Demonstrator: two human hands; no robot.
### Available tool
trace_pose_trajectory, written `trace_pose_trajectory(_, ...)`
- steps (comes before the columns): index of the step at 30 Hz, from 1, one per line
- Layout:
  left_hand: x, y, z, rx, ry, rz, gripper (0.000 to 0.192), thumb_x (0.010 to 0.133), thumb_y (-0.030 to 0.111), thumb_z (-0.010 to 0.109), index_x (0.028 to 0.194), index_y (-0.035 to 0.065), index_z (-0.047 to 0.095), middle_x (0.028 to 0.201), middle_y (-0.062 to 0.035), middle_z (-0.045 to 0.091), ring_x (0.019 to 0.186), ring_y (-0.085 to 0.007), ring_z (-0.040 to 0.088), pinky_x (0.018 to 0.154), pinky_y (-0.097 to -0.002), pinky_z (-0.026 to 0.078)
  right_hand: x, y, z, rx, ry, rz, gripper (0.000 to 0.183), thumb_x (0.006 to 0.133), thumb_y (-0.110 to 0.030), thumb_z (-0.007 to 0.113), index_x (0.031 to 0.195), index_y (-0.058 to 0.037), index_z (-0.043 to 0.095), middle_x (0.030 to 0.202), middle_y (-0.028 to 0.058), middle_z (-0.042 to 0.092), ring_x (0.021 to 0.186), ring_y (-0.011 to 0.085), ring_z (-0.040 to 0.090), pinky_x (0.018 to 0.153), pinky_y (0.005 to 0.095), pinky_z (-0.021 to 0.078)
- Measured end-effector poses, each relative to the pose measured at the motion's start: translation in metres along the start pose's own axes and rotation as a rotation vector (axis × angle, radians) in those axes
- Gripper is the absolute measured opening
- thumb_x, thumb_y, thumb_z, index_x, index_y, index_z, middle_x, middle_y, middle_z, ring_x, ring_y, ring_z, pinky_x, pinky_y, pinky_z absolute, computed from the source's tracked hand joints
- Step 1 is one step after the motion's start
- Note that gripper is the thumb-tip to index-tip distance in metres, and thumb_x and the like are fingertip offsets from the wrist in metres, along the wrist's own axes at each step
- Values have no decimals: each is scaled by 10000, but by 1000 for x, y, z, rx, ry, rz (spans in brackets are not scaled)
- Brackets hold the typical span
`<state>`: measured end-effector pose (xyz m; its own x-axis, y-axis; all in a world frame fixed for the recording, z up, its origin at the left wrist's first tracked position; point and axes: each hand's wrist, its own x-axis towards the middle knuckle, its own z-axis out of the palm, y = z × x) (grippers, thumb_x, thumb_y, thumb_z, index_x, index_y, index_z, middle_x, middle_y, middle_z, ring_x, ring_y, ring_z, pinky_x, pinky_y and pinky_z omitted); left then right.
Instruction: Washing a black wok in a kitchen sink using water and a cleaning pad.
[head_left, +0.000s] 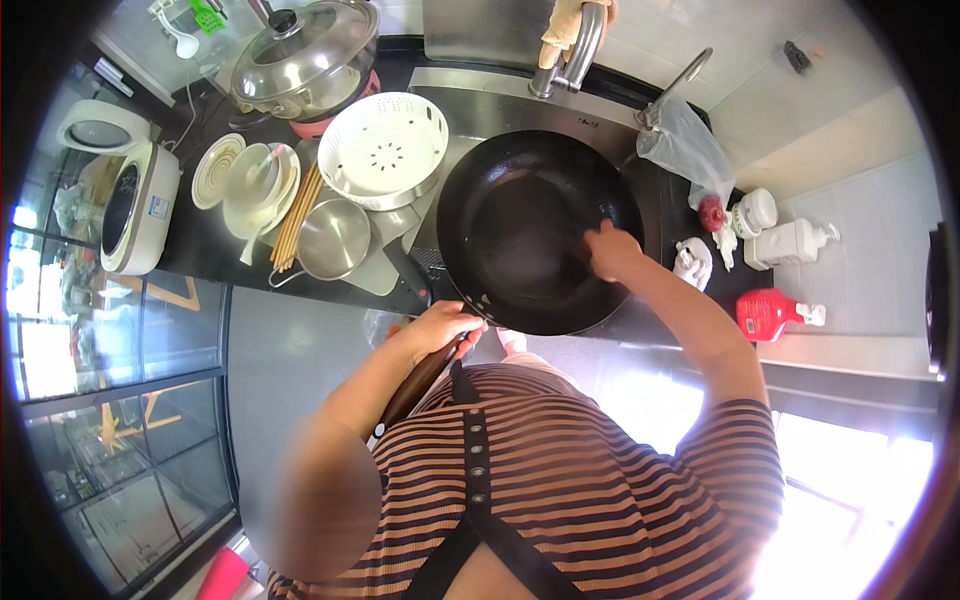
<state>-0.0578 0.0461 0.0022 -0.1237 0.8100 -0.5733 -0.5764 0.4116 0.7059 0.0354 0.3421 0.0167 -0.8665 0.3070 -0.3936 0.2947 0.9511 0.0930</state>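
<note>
A large black wok (536, 217) is tilted over the sink, its dark inside facing me. My left hand (446, 328) grips it where the brown wooden handle (420, 386) meets the rim; the handle runs back along my side. My right hand (616, 251) reaches over the wok's right side, fingers curled against the inner wall. Whether those fingers hold anything is hidden. Behind the wok rises the sink faucet (589, 49), with a pale cloth or glove (564, 30) draped on it.
To the left are a white colander (382, 150), a steel pot (334, 240), wooden chopsticks (297, 217), stacked bowls (251, 180), a lidded pan (307, 60) and a rice cooker (142, 210). A red bottle (769, 315), white pump bottle (784, 245) and red onion (712, 213) stand right.
</note>
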Motion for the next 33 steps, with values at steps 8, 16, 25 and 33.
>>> trace_pose_trajectory(8,5,0,-10,18,-38,-3,160,846,130,529,816,-26,547,622,-53,508,469,-128,486,419,-240,390,14,-131,21,906,-75,-185,351,765,-269,519,1031,-42,510,1015,225,570,955,380,546,793,426,443)
trace_pose_trajectory(16,5,5,-11,18,-40,-13,167,840,141,545,797,-21,546,610,-40,496,461,-116,475,415,-245,383,64,-88,11,567,249,-64,334,738,-210,545,1034,-59,508,988,230,545,904,384,557,788,440,460)
trace_pose_trajectory(25,5,10,-8,57,-17,-153,205,818,154,597,821,-40,533,610,-31,479,466,-98,445,415,-246,371,35,-140,9,1007,164,-468,222,732,-118,546,937,-46,499,912,211,550,905,383,533,759,429,430)
trace_pose_trajectory(33,2,14,-7,57,37,-134,201,796,143,611,815,-45,541,631,-73,520,476,-132,491,411,-268,387,126,-57,-3,315,323,90,323,726,-108,571,1033,-99,471,1081,157,492,904,310,584,736,395,499)
